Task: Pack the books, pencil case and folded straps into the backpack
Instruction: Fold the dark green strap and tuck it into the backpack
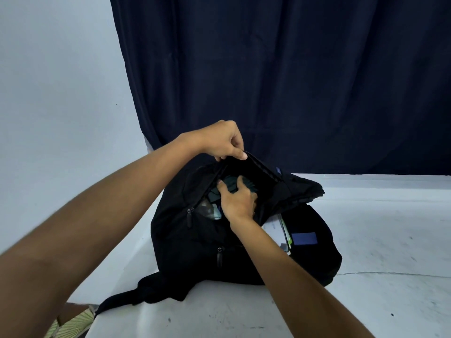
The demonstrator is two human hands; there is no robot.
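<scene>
At the lower left of the frame a strap (117,298) is trailing off the edge of the white worktop (366,240). Above it, the left hand (223,142) is pinching the raised flap of the black backpack (195,240), which is sitting at the centre. Just right, the right hand (238,200) is curling its fingers around a dark folded bundle (231,182) inside the open pocket. Further right, the white edges of books (280,228) are showing in the backpack's main compartment. A dark curtain (292,81) is hanging behind.
</scene>
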